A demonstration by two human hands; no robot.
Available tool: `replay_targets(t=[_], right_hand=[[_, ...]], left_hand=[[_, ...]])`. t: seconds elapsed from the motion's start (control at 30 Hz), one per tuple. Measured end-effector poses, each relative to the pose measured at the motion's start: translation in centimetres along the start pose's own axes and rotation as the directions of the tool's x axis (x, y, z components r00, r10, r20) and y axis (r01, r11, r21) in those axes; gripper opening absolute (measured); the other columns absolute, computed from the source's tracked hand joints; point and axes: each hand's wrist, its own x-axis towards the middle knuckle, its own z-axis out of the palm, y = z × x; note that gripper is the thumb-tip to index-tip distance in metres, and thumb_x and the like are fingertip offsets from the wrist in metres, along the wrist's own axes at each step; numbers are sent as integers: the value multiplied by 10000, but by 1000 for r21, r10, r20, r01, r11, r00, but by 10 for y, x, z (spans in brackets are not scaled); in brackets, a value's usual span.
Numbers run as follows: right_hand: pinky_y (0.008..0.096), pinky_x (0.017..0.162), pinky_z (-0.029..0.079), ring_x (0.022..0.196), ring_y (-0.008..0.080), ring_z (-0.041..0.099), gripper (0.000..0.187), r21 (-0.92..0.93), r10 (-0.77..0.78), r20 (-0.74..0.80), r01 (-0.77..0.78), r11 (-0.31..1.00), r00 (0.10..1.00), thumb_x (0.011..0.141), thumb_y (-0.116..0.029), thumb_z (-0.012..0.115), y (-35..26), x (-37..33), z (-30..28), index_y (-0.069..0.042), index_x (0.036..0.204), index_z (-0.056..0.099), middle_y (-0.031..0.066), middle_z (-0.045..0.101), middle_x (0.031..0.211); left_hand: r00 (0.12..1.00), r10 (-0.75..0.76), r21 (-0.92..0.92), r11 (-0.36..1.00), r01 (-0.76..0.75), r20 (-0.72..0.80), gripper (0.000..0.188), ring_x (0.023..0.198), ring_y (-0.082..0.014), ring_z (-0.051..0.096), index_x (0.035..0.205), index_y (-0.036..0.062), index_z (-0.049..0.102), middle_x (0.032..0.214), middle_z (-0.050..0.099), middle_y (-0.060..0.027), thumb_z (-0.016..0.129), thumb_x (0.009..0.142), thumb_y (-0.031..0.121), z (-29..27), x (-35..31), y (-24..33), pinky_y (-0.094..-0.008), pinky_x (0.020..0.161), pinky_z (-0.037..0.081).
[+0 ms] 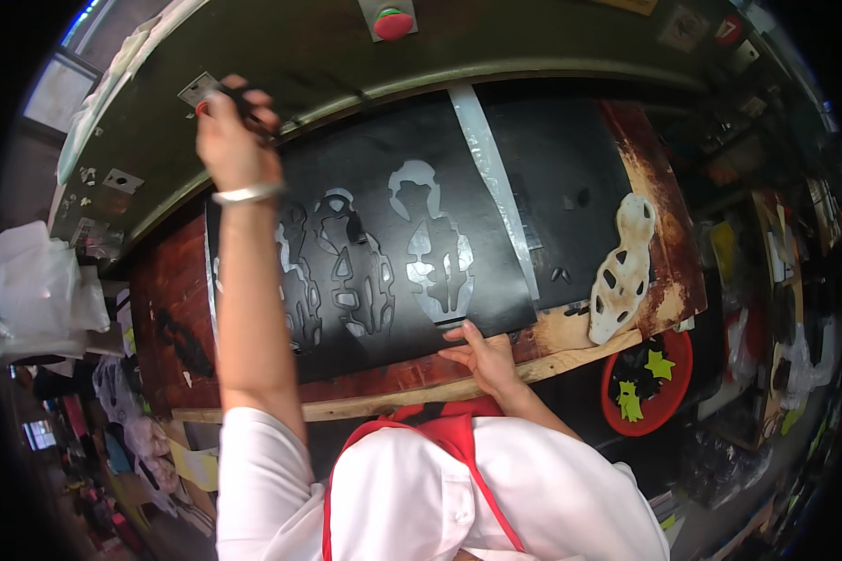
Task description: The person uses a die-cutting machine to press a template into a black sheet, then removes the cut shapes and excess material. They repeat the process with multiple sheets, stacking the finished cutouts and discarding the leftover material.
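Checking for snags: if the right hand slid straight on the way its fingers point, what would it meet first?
Probably the nearest shoe-shaped cutout in the black sheet; the right hand rests at the sheet's near edge, fingers pointing up-left. Depth is unclear.

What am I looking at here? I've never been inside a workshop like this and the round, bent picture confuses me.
The one picture comes from a wide fisheye camera worn on a person's head, looking down, so straight edges curve. The forearms rising from the lower edge are the person's own, above a white shirt and red apron. In front lies a worn wooden board under a big green machine head with a red button. On the board is a black sheet with sole-like shapes already cut out of it. The right hand rests on its near edge. The left hand reaches up and grips a dark handle on the machine. To the right lie a pale cutting die and a red bowl of black and yellow-green cut pieces.
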Motion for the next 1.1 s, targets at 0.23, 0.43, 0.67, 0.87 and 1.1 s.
replay_targets(t=[0.23,0.43,0.67,0.87,1.1], right_hand=[[452,994,469,1121,301,582,248,131,265,328,-322,938,907,987,-160,519,11,-8,19,66,1049,601,140,592,1151],[462,1044,400,1190,262,512,278,306,274,502,-465,831,820,987,-217,523,42,0,59,-39,1198,554,89,579,1136],[371,888,464,1045,183,576,391,54,-11,165,2,999,986,1028,-361,407,64,8,103,-49,1200,566,89,624,1061],[388,733,558,943,222,635,346,-19,-24,-87,23,1000,996,1009,-306,475,80,10,78,10,1088,592,124,643,1012],[458,841,546,1025,244,611,316,62,39,40,-42,997,998,998,-241,504,83,5,74,-5,1205,536,136,608,1139]], left_hand=[[697,103,493,633,-596,710,174,738,-169,611,1045,25,650,950,675,-85,527,938,85,-43,-26,41,-272,683,505],[199,-157,251,701,-668,967,337,851,-268,564,1032,95,660,979,582,-74,727,714,184,-125,-172,-6,-371,765,436],[692,-567,638,744,198,446,190,793,-193,615,932,-21,657,856,651,-118,544,910,131,-110,-165,-31,-293,716,473],[944,-317,-280,918,280,-96,335,614,-126,515,953,88,541,751,542,-33,413,1018,391,-126,52,-5,-251,534,472],[958,258,147,950,-275,127,420,593,-121,482,1118,-53,550,775,576,-82,361,1044,315,-180,178,141,-255,571,470]])
